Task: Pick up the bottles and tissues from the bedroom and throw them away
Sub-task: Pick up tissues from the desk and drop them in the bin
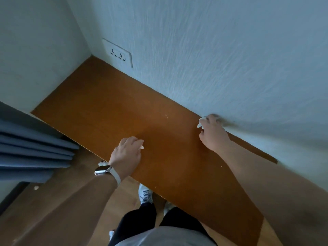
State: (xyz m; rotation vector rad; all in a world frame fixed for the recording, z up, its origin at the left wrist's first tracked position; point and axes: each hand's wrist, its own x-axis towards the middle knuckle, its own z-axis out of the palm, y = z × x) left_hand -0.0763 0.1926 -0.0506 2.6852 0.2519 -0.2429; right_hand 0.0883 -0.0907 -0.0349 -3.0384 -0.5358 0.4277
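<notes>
Over a bare wooden desk (pixel 110 103) against a white wall, the left hand (pixel 126 153) curls closed around a white tissue (pixel 142 146), while the right hand (pixel 213 132), near the wall, grips another crumpled tissue (pixel 200 122).

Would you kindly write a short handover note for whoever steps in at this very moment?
Left hand: closed on a tissue over the wooden desk.
Right hand: closed on another tissue by the wall.
Done: both tissues are in hand.
Left: small white bits on the floor, near the curtain, may be tissue too. No bottles or bin in view. Nothing is thrown away yet.
</notes>
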